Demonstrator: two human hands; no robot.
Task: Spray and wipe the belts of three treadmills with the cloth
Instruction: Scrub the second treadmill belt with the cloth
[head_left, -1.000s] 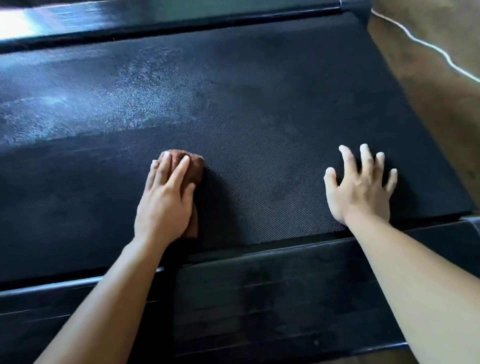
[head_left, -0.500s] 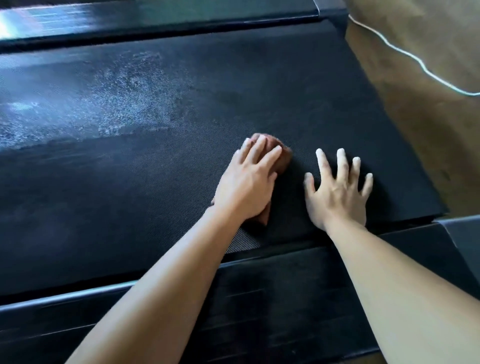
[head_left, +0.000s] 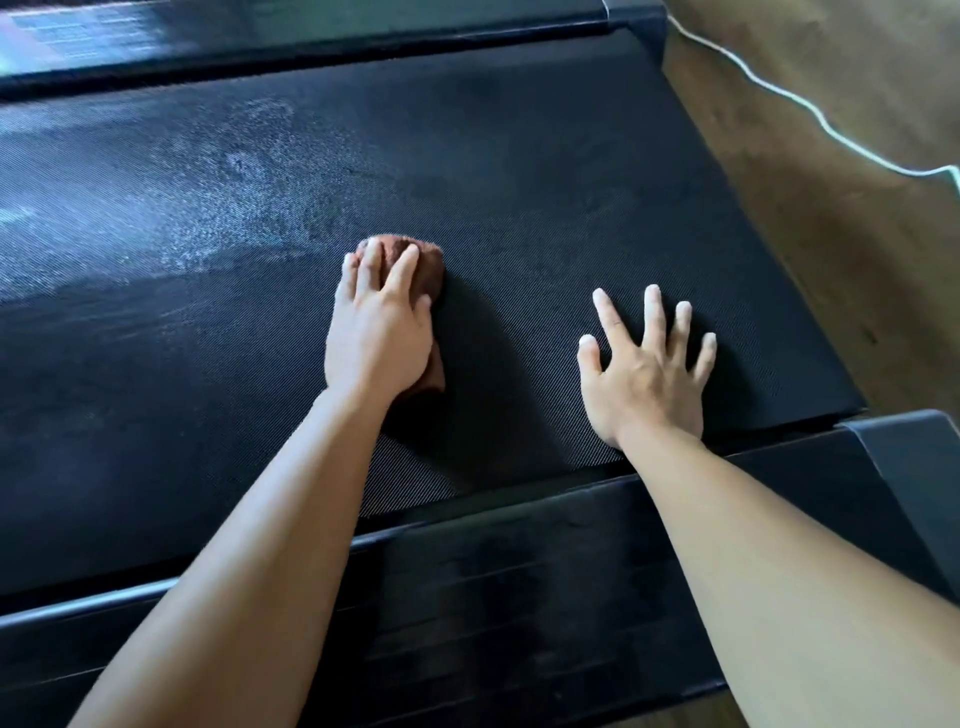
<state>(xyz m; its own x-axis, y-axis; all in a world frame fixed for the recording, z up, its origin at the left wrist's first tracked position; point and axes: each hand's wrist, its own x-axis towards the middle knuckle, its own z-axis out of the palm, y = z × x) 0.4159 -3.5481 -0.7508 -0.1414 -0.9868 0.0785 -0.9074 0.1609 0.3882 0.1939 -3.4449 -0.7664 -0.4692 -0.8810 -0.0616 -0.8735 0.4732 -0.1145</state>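
The black treadmill belt (head_left: 519, 156) fills the view, and a pale wet spray patch (head_left: 223, 197) lies on its far left part. A bunched brown cloth (head_left: 418, 262) sits on the belt near the middle. My left hand (head_left: 379, 332) lies flat on top of it and presses it down, the fingers spread over the wad. My right hand (head_left: 644, 374) rests on the bare belt to the right of the cloth, fingers straight and splayed, holding nothing.
A black side rail (head_left: 519, 571) runs along the near edge under my forearms, and another rail (head_left: 311, 47) borders the far side. To the right is wooden floor (head_left: 857, 234) with a white cable (head_left: 810, 109) lying across it.
My left hand swept the cloth right, close to my right hand, then back left and slightly farther up the belt. My right hand stayed planted on the belt.
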